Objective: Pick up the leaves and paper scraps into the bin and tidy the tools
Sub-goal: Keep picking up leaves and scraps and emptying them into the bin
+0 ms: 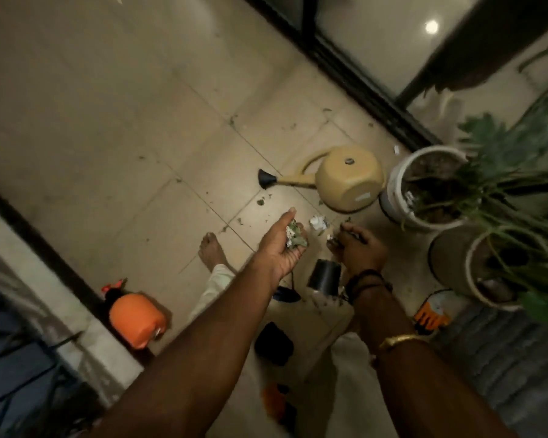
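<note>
My left hand (282,245) is cupped palm up over the tiled floor and holds a clump of leaves and paper scraps (295,237). My right hand (358,248) hovers beside it, fingers curled around small bits of leaf and paper (331,238). A crumpled white paper scrap (317,223) lies on the floor just beyond both hands. More leaf crumbs (260,202) are scattered over the tiles. A tan watering can (345,178) lies tipped on its side, and a small black pot (325,276) lies under my right wrist.
An orange sprayer bottle (136,314) lies by the left threshold. Two potted plants in pale pots (396,184) (450,263) stand at the right. Orange gloves (431,312) lie near them. My bare foot (211,251) is on the tiles. A dark sliding-door track (355,74) runs behind.
</note>
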